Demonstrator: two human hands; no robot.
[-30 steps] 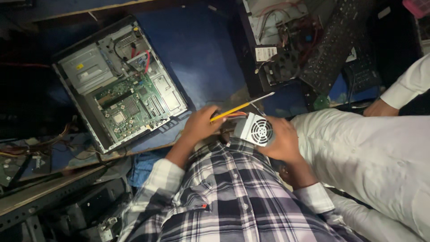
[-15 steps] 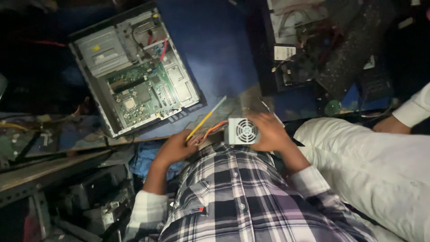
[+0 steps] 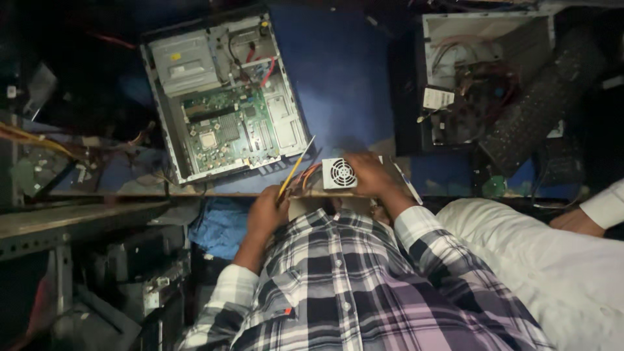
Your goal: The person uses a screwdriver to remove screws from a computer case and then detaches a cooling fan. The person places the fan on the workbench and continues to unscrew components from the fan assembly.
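Power supply unit (image 3: 339, 173): out of its case, at table (image 3: 351, 84) edge, fan grille up.
Open computer case (image 3: 224, 97): left, motherboard exposed, bay vacant.
Left hand (image 3: 268, 211): fingers closed on yellow screwdriver (image 3: 296, 168).
Right hand (image 3: 372, 175): fingers gripping unit.

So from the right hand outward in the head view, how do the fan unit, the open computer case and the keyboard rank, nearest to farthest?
1. Fan unit: held in the right hand, at the desk edge.
2. Keyboard: farther off, upper right.
3. Open computer case: upper left, about as far; too close to call against the keyboard.
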